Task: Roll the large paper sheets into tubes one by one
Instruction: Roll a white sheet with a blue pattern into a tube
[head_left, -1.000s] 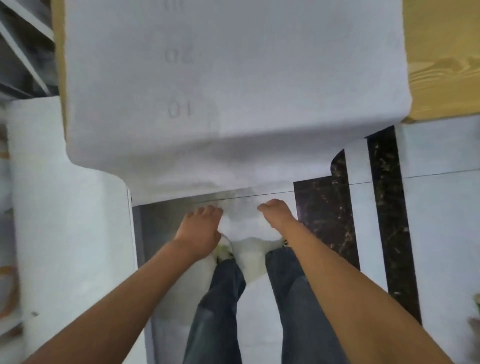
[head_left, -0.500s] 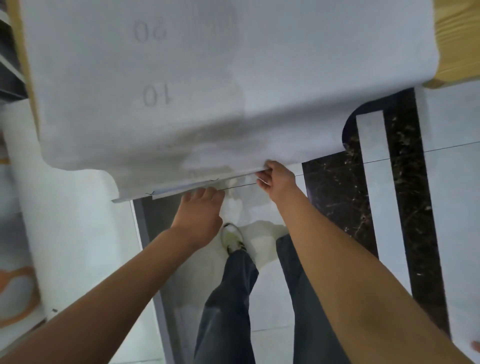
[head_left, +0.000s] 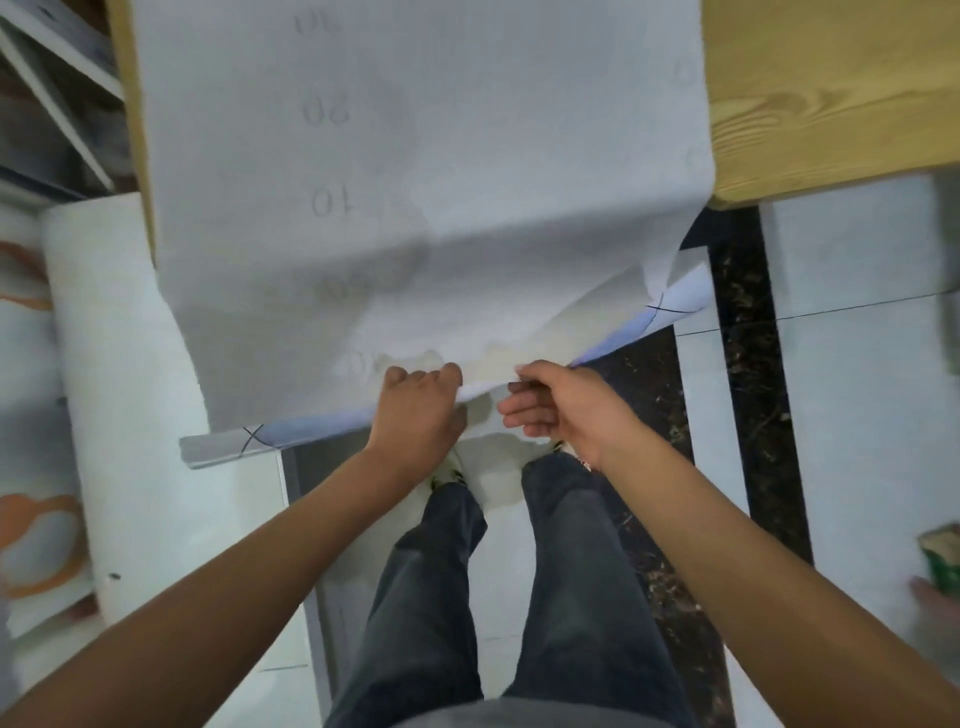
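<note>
While draped over the near edge of the wooden table (head_left: 810, 98), large paper sheet (head_left: 415, 156) hung down toward the floor, occupying the frame from 10 to 1 o'clock. Faint reversed numerals noted through the paper. Lower edge found lifted and turned up at centre, with small crossed pen marks at both lower corners, at 8 and 2 o'clock.

Left hand (head_left: 415, 410) recorded just left of centre, fingers curled over the bottom edge of the sheet, gripping it. Right hand (head_left: 558, 405) recorded just right of centre, thumb on top of the edge at the fold; remaining fingers extended below, contact with the underside not clear. Hands close together, not touching.

Dark trousers (head_left: 519, 597) and pale shoes observed at 6 o'clock on the tiled floor (head_left: 852, 426), with a black marbled strip (head_left: 737, 364) at 3 o'clock. White panel (head_left: 130, 389) standing at 9 o'clock. Green item (head_left: 943, 564) at 4 o'clock, blurred, not identified.
</note>
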